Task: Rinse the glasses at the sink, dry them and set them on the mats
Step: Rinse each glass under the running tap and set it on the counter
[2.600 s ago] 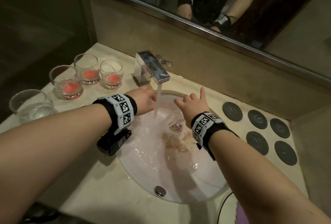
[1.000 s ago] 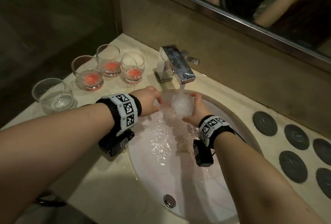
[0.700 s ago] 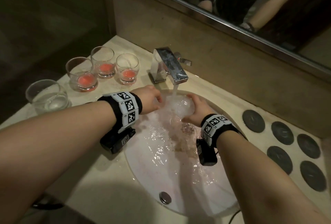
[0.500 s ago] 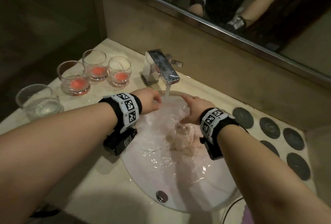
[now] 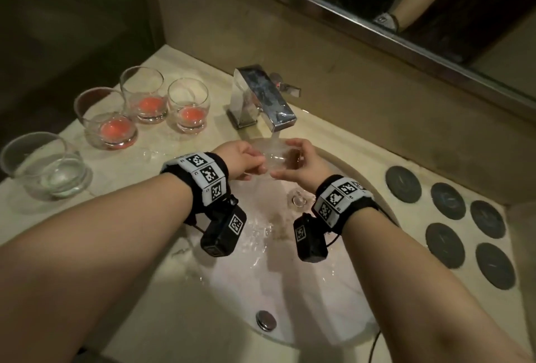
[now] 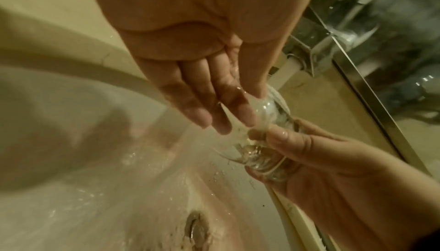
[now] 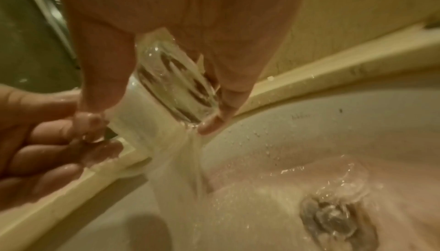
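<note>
A clear glass [image 5: 275,156] is tilted under the running tap [image 5: 261,96], and water spills from it into the white sink [image 5: 290,290]. My right hand [image 5: 301,159] grips its base between thumb and fingers [image 7: 228,104]. My left hand [image 5: 252,164] lies against the glass's rim with nearly straight, wet fingers [image 6: 221,119]. The wrist views show the same glass [image 6: 269,112] [image 7: 176,85] close up, streaming water. Several dark round mats [image 5: 403,184] lie on the counter to the right of the sink.
Left of the tap stand three glasses with red residue [image 5: 113,122] [image 5: 145,96] [image 5: 188,110]. A larger glass holding clear water [image 5: 43,165] sits at the counter's left edge. A mirror [image 5: 377,0] runs along the back wall. The drain [image 5: 297,200] lies below my hands.
The glass has come back up under the stream, held between both hands. Half a second ago my right hand was lower over the drain. The view has shifted slightly.
</note>
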{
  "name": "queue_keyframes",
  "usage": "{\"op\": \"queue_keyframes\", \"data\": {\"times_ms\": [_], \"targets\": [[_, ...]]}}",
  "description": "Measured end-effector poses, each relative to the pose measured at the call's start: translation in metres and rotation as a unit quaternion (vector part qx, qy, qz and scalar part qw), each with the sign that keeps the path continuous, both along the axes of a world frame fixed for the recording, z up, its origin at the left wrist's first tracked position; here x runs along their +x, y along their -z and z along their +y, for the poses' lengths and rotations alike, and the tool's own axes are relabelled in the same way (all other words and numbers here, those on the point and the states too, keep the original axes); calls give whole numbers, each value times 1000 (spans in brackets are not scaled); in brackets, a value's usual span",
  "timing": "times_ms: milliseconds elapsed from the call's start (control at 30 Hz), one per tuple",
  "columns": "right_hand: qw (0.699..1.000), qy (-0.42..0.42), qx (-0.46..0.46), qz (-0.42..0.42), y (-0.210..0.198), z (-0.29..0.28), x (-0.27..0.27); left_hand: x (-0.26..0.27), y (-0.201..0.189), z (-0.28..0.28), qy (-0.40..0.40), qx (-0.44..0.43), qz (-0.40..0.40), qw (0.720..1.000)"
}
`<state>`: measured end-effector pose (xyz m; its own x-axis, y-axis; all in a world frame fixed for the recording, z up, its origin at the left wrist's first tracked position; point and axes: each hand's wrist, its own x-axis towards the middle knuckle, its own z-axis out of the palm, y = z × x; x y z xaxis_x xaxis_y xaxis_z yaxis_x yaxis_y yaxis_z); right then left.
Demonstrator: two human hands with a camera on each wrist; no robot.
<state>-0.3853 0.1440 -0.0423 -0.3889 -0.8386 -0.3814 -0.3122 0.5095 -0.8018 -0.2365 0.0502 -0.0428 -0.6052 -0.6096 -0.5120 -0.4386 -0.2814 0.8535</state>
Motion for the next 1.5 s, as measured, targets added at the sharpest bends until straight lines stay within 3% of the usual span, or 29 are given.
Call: {"op": "queue_keyframes", "data": {"times_ms": [267,467,700,833,967,1133,1300,1500], "targets": [[979,60,-30,-193,19,-5,-6,-6,8,-7,-63,69,35,995],[986,90,8,-143,20,-15,1,-2,5,-10,-35,121,62,990],[987,37,-31,-151,21,-5,-5,0,-7,-12,-125,218,118,961],[992,78,29,-90,19,-15,-1,0,-7,-9,-94,187,97,973],[985,82,10,-150,21,-18,5,1,-5,-8,-78,162,95,979],[981,55,-23,-186,23,-10,2,2,1,-10,-141,200,126,961],[993,86,24,-83,15,-20,8,3,2,-8,-88,164,80,979],[988,54,1,-146,23,-18,5,6,-6,-12,-92,151,68,982]]}}
